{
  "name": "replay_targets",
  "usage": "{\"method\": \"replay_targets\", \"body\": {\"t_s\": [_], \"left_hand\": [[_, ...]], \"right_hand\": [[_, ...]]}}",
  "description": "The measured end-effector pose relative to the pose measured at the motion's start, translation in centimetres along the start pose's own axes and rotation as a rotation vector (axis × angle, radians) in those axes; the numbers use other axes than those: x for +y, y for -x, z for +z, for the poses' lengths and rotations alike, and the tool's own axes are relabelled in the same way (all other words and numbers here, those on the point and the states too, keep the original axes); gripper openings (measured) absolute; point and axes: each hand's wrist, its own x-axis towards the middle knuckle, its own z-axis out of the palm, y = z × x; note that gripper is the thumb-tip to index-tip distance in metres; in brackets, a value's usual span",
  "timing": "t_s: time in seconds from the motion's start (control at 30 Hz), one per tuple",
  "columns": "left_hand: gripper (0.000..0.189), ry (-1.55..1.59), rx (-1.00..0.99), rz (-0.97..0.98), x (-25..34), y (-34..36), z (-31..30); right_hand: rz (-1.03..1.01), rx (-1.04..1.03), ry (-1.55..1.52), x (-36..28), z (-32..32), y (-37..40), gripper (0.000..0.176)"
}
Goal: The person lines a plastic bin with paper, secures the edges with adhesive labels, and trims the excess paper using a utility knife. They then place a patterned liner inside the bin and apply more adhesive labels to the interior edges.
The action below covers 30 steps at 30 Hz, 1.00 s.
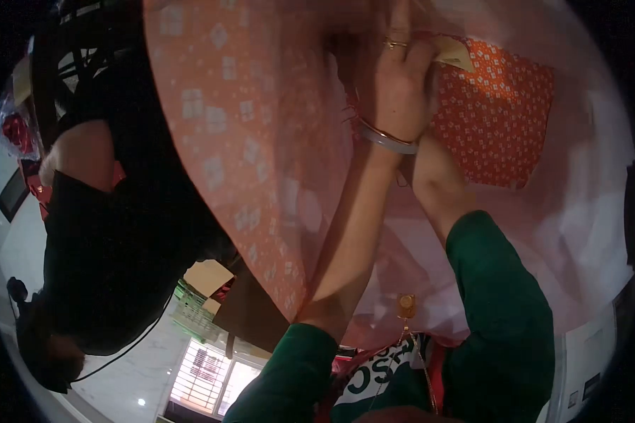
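Note:
My left hand (400, 88) reaches up over a pale pink, filmy surface. It wears a ring, with bangles at the wrist. One finger stretches forward while another bends beside a cream-coloured flap (455, 53). Nothing shows gripped in it. My right arm (437, 176) crosses beneath the left wrist, and its hand is hidden or smeared there. To the right lies a red sheet (501, 113) printed with small white gift motifs. A large orange-pink gift-print sheet (219, 113) rises on the left, close to my left forearm.
At the left stands another person in black (113, 261), with one bent arm (85, 151) showing. Beyond are a brown table edge (250, 310), a green-and-clear stack (196, 307), a cream box (208, 276) and a bright window (208, 374). A gold pendant (406, 306) hangs before my chest.

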Motion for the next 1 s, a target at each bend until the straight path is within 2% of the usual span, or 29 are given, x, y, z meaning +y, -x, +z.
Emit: {"method": "replay_targets", "body": {"t_s": [0.07,0.13,0.23,0.3,0.33,0.37,0.4,0.47,0.5,0.57,0.6,0.73,0.77,0.8,0.83,0.87,0.9,0.93,0.97,1.0], "left_hand": [[0.016,0.014,-0.01,-0.034,-0.2,0.3,0.1],[0.015,0.033,-0.026,-0.068,-0.4,0.6,0.3],[0.015,0.052,-0.041,-0.102,-0.6,0.6,0.2],[0.017,0.122,-0.168,-0.203,-0.8,0.6,-0.2],[0.017,0.117,-0.16,-0.206,-0.9,0.6,-0.2],[0.016,0.064,-0.136,-0.178,-0.8,0.6,-0.3],[0.014,0.011,-0.113,-0.151,-0.7,0.6,-0.3],[0.011,-0.096,-0.068,-0.093,-0.6,0.4,-0.5],[0.01,-0.151,-0.046,-0.063,-0.5,0.2,-0.6],[0.009,-0.209,-0.044,-0.034,-0.7,-0.3,-0.9],[0.008,-0.263,-0.046,-0.002,-0.8,-0.5,-1.0],[0.008,-0.46,-0.085,0.039,-0.1,-0.4,-1.3],[0.007,-0.421,-0.068,0.033,-0.3,-0.4,-1.1],[0.008,-0.381,-0.05,0.028,-0.4,-0.4,-0.8],[0.008,-0.385,-0.045,0.026,-0.8,-0.2,-0.1],[0.008,-0.23,-0.011,0.005,-1.3,0.2,0.6],[0.009,-0.072,0.022,-0.019,-1.5,0.3,1.0],[0.009,-0.075,0.026,-0.018,-1.7,0.7,1.3],[0.008,-0.021,0.005,-0.055,-1.9,0.7,1.4],[0.008,0.032,-0.015,-0.088,-1.8,0.7,1.3]], "right_hand": [[-0.022,-0.021,0.015,-1.3,1.7,-0.7,0.038],[-0.039,-0.037,0.026,0.5,-1.0,1.8,0.038],[-0.058,-0.056,0.034,-1.1,0.6,0.2,0.037],[-0.067,-0.068,0.038,0.0,-1.3,2.1,0.037],[-0.071,-0.074,0.041,-1.5,0.4,0.5,0.037],[-0.074,-0.08,0.046,-6.3,6.0,-4.6,0.037],[-0.077,-0.085,0.048,-1.2,-0.3,1.3,0.036],[-0.086,-0.096,0.054,0.7,-4.3,3.5,0.036],[-0.092,-0.102,0.054,-1.6,-0.3,1.6,0.036],[-0.099,-0.112,0.058,-2.2,0.4,1.8,0.036],[-0.103,-0.118,0.06,-6.8,6.4,-3.0,0.035],[-0.115,-0.141,0.065,-7.2,6.3,-2.8,0.035],[-0.119,-0.145,0.067,-2.4,-0.5,3.0,0.035],[-0.124,-0.148,0.069,-2.2,-1.1,3.3,0.035],[-0.129,-0.152,0.07,-2.9,0.2,3.1,0.034],[-0.137,-0.157,0.069,-7.0,4.8,-2.3,0.034],[-0.142,-0.159,0.069,-4.9,0.9,4.2,0.034],[-0.146,-0.162,0.069,-3.1,0.2,3.7,0.034],[-0.143,-0.164,0.069,-7.3,4.8,-2.4,0.034],[-0.145,-0.167,0.068,-8.0,4.1,-2.2,0.034]]}}
